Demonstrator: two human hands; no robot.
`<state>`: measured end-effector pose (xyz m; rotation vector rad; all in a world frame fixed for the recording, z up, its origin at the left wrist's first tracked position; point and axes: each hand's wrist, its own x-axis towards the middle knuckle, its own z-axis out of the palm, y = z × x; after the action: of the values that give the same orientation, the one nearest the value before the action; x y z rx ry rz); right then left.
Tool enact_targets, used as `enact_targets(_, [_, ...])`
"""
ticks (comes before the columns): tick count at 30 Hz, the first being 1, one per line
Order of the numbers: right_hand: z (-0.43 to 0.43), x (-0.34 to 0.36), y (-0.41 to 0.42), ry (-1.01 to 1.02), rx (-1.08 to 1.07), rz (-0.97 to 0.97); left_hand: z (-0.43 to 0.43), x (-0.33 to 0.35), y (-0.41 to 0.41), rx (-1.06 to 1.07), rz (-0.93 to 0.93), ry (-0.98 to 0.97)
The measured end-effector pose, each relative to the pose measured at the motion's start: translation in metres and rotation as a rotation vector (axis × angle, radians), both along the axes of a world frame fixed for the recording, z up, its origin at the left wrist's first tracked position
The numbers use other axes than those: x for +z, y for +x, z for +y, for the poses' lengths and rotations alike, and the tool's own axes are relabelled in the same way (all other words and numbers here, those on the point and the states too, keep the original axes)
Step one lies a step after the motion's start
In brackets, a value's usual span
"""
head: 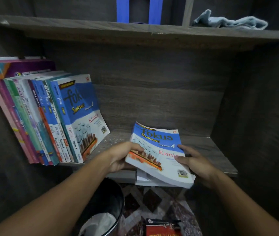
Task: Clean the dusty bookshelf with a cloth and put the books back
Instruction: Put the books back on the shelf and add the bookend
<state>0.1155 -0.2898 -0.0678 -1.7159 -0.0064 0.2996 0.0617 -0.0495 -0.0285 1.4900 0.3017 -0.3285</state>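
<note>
Dim bookshelf, dark wood grain. Person stands close, both forearms reaching in.

- Blue chemistry workbook (159,150), cover reading "Fokus Sukses Tingkatan 4 Kimia", is held face up and tilted over the front edge of the lower shelf (203,145), right of centre.
- Left hand (123,157) grips the book's left edge, fingers curled over the cover, palm underneath.
- Right hand (196,163) holds the right edge, thumb lying on the cover, fingers beneath and out of sight.
- Under the book lies a pale stack of pages (142,179), overhanging the shelf's front lip. Cannot tell whether it is a book or loose paper.
- Row of books (38,120) stands at the left end of the same shelf, all leaning left. The outermost is a matching Kimia copy (82,113), cover facing out.
- Pale specks (115,138) on the board between the row and the held book.
- Light blue cloth (230,22) lies crumpled on the upper shelf (101,29), far right, well apart from both hands.
- Two blue strips (122,9) show above the upper shelf.
- Below: a dark bin (108,201) with a pale liner, on a patterned floor (152,200). A red-covered book (162,227) lies just right of the bin.
</note>
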Motion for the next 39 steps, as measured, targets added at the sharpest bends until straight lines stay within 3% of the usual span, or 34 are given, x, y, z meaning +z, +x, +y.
enact_targets(5, [0.004, 0.005, -0.006, 0.027, 0.006, -0.037, 0.016, 0.025, -0.016, 0.112, -0.082, -0.069])
enact_targets(13, [0.004, 0.006, -0.007, -0.090, 0.075, -0.034, 0.042, 0.062, -0.062, 0.219, -0.337, 0.085])
enact_targets(19, [0.007, 0.002, -0.006, -0.138, 0.097, -0.065, 0.074, 0.070, -0.081, 0.506, -0.616, 0.125])
enact_targets(23, [0.008, -0.006, -0.001, -0.179, 0.031, -0.123, 0.085, 0.044, -0.074, 0.699, -0.823, 0.371])
enact_targets(27, [0.006, -0.009, 0.001, -0.240, 0.030, -0.159, 0.089, 0.004, -0.057, 0.970, -0.880, 0.607])
enact_targets(29, [0.006, -0.010, 0.001, -0.247, 0.029, -0.161, 0.086, -0.010, -0.047, 1.055, -0.867, 0.714])
enact_targets(33, [0.007, -0.009, -0.001, -0.264, 0.030, -0.152, 0.079, -0.040, -0.036, 1.031, -0.665, 1.055])
enact_targets(39, [0.007, -0.006, -0.004, -0.271, 0.023, -0.151, 0.101, -0.055, -0.044, 0.759, -0.389, 1.095])
